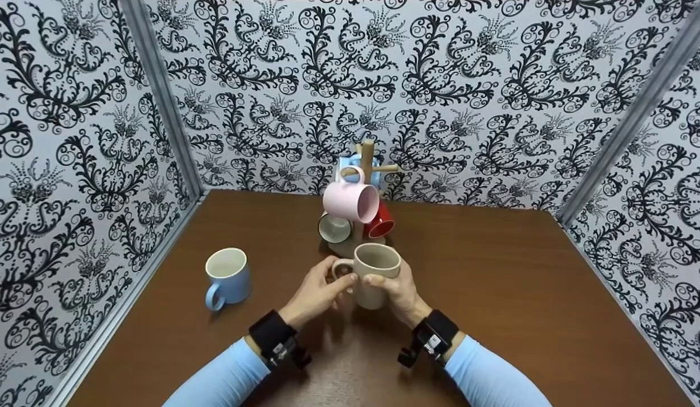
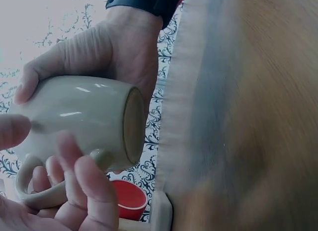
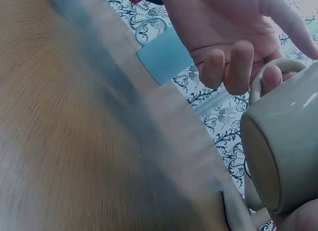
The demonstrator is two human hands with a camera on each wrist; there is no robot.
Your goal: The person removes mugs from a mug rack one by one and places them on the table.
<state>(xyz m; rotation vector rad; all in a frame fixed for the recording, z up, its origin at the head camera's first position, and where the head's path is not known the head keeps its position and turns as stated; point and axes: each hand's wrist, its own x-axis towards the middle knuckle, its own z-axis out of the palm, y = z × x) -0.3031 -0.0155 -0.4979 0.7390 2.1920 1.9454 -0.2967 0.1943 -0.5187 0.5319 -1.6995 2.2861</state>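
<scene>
A beige mug [image 1: 372,288] is held upright above the table, its underside showing in both wrist views. My right hand [image 1: 403,291] grips the mug's body from the right, thumb across the front. On the other side my left hand [image 1: 319,288] holds the handle, with a fingertip [image 3: 272,78] through its loop in the right wrist view. The handle points left. Just behind the mug stands a wooden mug tree [image 1: 367,155], bearing a pink mug [image 1: 344,202], a red mug [image 1: 381,220], a dark-rimmed mug with a pale inside [image 1: 334,229] and a light blue mug [image 1: 350,163].
Another blue mug [image 1: 231,282] stands upright on the brown table [image 1: 497,294] at the left, its handle towards me. An upper peg [image 1: 387,168] of the tree sticks out to the right. Patterned walls [image 1: 440,85] enclose the table at the back and sides.
</scene>
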